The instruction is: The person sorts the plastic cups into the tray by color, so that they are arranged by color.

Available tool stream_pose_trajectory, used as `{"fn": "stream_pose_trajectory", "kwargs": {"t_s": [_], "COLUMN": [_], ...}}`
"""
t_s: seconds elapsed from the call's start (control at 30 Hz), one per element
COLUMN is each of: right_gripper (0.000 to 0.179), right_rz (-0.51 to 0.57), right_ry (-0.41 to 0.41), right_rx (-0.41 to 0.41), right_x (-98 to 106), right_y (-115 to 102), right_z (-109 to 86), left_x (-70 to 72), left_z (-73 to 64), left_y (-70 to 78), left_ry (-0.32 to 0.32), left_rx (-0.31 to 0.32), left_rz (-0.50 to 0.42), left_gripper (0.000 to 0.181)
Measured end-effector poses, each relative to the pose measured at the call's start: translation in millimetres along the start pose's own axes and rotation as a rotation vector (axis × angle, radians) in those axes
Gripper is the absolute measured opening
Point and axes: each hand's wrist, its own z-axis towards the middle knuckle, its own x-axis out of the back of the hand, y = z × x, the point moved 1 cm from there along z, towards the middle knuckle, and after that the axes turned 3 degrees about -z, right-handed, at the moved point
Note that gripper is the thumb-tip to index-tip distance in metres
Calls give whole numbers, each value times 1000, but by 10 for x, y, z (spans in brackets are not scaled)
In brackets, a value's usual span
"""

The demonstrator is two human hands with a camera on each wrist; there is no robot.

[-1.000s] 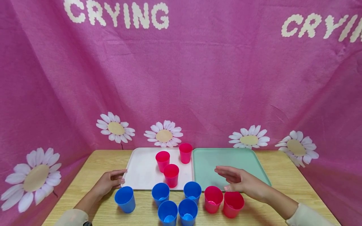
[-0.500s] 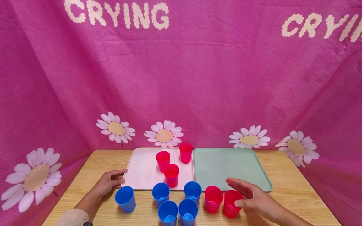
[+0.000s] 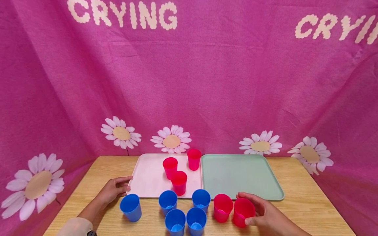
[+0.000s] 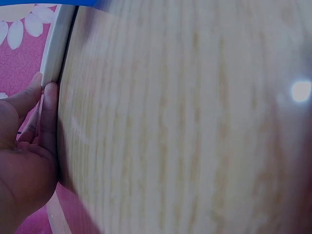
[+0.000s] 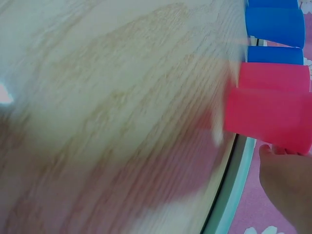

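Observation:
In the head view my right hand (image 3: 264, 211) is at the right side of the rightmost red cup (image 3: 242, 209). Its thumb lies against the near side, the fingers reach round the far side. The right wrist view has this red cup (image 5: 270, 114) upright, with the right hand (image 5: 285, 178) against it and the fingers partly hidden. My left hand (image 3: 110, 192) rests at the left edge of the white tray (image 3: 144, 173), fingers fairly straight. In the left wrist view, fingertips of the left hand (image 4: 29, 161) touch the tray rim (image 4: 58, 44).
Another red cup (image 3: 222, 208) stands beside the gripped one. Several blue cups, including one on the far left (image 3: 131, 207), stand along the table's front. Three red cups, one nearest (image 3: 178, 183), are on the white tray. A green tray (image 3: 236, 173) adjoins it. Pink cloth (image 3: 206, 98) hangs behind.
My right hand has moved down and toward me from over the green tray to the rightmost red cup, its fingers now closing round it. The left hand has stayed put.

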Motion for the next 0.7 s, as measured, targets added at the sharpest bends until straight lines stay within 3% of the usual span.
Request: {"fn": "stream_pose_trajectory", "kwargs": {"t_s": [0.4, 0.7], "right_gripper": [73, 77], "right_rz": [-18, -34], "right_ry": [3, 19], "right_rx": [17, 21], "right_x": [14, 77], "right_y": [40, -48], "right_z": [-9, -26], "left_x": [2, 4], "left_z": [-10, -20], "left_y": [0, -4], "left_ry": [-16, -26], "left_rx": [-29, -30], "left_rz": [-19, -29], "left_gripper": [55, 55]}}
